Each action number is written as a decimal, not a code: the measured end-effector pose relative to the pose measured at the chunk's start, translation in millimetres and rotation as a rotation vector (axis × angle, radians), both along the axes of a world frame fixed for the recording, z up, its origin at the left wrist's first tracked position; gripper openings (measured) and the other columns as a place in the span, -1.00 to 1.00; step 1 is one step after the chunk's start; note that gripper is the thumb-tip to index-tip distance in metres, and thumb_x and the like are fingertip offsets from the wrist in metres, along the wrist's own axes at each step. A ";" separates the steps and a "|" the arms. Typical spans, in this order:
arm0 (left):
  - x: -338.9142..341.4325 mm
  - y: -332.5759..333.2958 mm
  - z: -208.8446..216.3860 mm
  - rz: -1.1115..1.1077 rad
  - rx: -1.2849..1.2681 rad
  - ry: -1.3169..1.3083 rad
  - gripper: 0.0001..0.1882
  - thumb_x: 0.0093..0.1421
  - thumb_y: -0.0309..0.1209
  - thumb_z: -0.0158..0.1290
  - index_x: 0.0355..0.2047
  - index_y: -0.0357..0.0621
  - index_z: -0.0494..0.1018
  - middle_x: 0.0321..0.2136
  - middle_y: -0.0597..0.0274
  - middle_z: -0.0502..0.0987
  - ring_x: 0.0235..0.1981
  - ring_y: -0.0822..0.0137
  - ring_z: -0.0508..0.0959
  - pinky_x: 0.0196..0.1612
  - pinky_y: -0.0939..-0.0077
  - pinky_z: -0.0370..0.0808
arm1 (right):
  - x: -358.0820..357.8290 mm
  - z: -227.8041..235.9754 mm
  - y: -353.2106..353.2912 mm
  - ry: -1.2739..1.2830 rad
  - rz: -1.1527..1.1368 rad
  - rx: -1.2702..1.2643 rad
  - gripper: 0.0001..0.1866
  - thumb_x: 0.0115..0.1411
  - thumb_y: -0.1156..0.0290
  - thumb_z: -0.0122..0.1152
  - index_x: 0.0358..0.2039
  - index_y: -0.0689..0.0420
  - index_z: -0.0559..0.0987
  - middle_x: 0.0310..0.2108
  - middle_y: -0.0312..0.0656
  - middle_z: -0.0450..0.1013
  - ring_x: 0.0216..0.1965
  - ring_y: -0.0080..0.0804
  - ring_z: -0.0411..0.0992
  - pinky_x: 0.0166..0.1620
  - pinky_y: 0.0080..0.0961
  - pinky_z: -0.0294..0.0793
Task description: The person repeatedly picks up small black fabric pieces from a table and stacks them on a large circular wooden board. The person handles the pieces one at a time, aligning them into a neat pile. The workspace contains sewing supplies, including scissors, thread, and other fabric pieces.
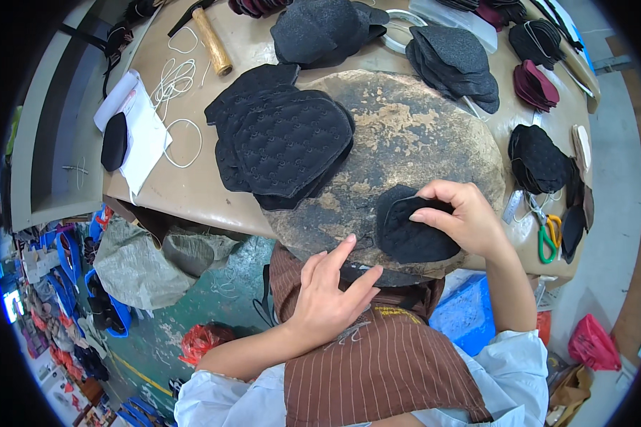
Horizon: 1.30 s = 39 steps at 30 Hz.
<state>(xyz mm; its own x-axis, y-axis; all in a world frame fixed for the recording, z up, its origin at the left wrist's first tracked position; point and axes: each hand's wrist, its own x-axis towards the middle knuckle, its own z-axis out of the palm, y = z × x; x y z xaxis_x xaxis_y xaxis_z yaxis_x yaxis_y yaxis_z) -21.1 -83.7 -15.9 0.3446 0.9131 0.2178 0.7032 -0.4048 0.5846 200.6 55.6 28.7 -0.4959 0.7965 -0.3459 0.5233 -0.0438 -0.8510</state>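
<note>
A small black fabric piece [419, 231] lies at the near right of a worn round board [420, 135]. My right hand [463, 213] pinches its upper edge between thumb and fingers. Whether it is one layer or several, I cannot tell. My left hand [331, 288] rests at the board's near edge, fingers spread, holding nothing. Farther left on the board sits a stack of larger black quilted pieces [292, 139], partly overhanging the board's left side.
Stacks of dark grey pieces [454, 60] and black pieces [539, 160] surround the board. Scissors [547, 235] with green and orange handles lie at right. A wooden-handled hammer [212, 44], white cord [174, 82] and paper [139, 128] are at left. A blue container [466, 313] stands below the table.
</note>
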 end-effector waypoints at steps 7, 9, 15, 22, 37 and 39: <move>0.2 0.4 -5.2 0.004 0.033 0.019 -0.51 -0.11 -0.32 0.32 -0.09 0.05 0.54 0.16 -0.19 0.19 0.00 0.05 0.38 -0.02 0.19 0.24 | -5.5 -8.7 4.1 0.010 0.019 -0.008 -0.78 0.08 0.41 0.32 -0.31 0.27 0.57 -0.45 -0.15 0.54 -0.39 -0.54 0.48 -0.28 -0.52 0.46; -0.4 1.0 -6.0 0.001 0.027 0.013 -0.49 -0.11 -0.31 0.33 -0.07 0.07 0.53 0.17 -0.19 0.18 -0.01 0.06 0.39 -0.02 0.19 0.24 | -5.5 -10.7 4.8 0.015 0.009 -0.021 -0.78 0.08 0.41 0.32 -0.30 0.27 0.58 -0.45 -0.14 0.54 -0.40 -0.53 0.48 -0.28 -0.51 0.46; 6.6 2.8 -6.1 0.031 0.041 0.135 -0.32 -0.11 -0.16 0.32 0.09 0.18 0.44 0.18 -0.15 0.17 -0.02 0.09 0.35 0.01 0.25 0.21 | -8.7 -10.0 6.3 0.001 0.005 -0.020 -0.78 0.08 0.41 0.32 -0.31 0.27 0.57 -0.46 -0.15 0.53 -0.41 -0.55 0.47 -0.30 -0.52 0.45; 5.4 5.5 -7.0 -0.029 0.114 0.325 -0.23 -0.13 -0.06 0.29 0.16 0.23 0.37 0.19 -0.09 0.16 -0.02 0.14 0.30 0.02 0.24 0.18 | -6.2 -13.4 -0.2 0.023 -0.158 -0.088 -0.81 0.09 0.44 0.33 -0.40 0.27 0.52 -0.54 -0.25 0.50 -0.45 -0.69 0.39 -0.37 -0.58 0.41; 12.1 51.1 11.1 -0.303 0.000 0.331 -0.34 -0.12 0.24 0.13 -0.31 -0.10 0.33 0.28 -0.06 0.16 0.27 0.17 0.21 0.23 0.01 -0.06 | 4.9 3.4 -22.1 -0.123 -0.104 0.319 -0.80 0.07 0.42 0.34 -0.34 0.24 0.55 -0.48 -0.03 0.51 -0.49 -0.21 0.52 -0.39 -0.43 0.49; 18.4 54.2 12.0 -0.266 -0.063 0.279 -0.36 -0.12 0.25 0.12 -0.36 -0.09 0.33 0.28 -0.06 0.17 0.21 0.15 0.25 0.19 0.09 -0.01 | 11.4 5.6 -34.1 -0.139 -0.105 0.444 -0.82 0.07 0.43 0.33 -0.35 0.23 0.55 -0.52 -0.05 0.49 -0.52 -0.26 0.51 -0.43 -0.44 0.48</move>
